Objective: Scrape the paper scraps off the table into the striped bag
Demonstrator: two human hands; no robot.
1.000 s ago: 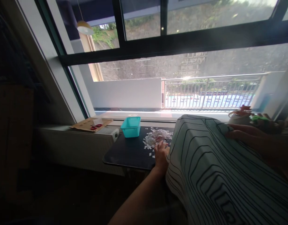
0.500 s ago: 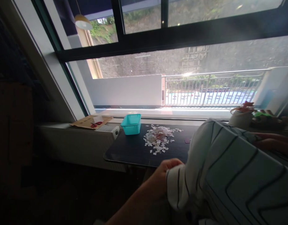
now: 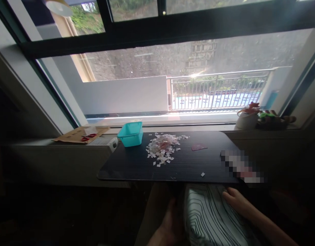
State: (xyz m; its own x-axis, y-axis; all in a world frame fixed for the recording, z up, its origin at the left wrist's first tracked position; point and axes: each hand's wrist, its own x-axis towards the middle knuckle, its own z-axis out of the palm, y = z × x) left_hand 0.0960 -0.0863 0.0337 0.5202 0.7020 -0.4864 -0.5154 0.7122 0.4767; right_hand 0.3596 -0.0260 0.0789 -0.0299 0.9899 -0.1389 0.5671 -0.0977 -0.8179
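Strong daylight enters through the wide dark-framed glass window (image 3: 147, 34), washing the view outside pale; a white glint flares along the top of the silver metal railing (image 3: 215, 91); the lower corners sink almost to black; the person's bare left hand (image 3: 169, 220) is murky and soft-edged in shadow; blocky pixelation covers the right end of the black rectangular wood-grain bench (image 3: 134, 169); wide-angle distortion leans the window's side edges.

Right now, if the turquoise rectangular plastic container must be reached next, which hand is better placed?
Probably the left hand: it is nearer to the container, while the right hand is farther off, at the edge of the pale, black-striped cloth. Whether the left holds anything is too dark to tell.
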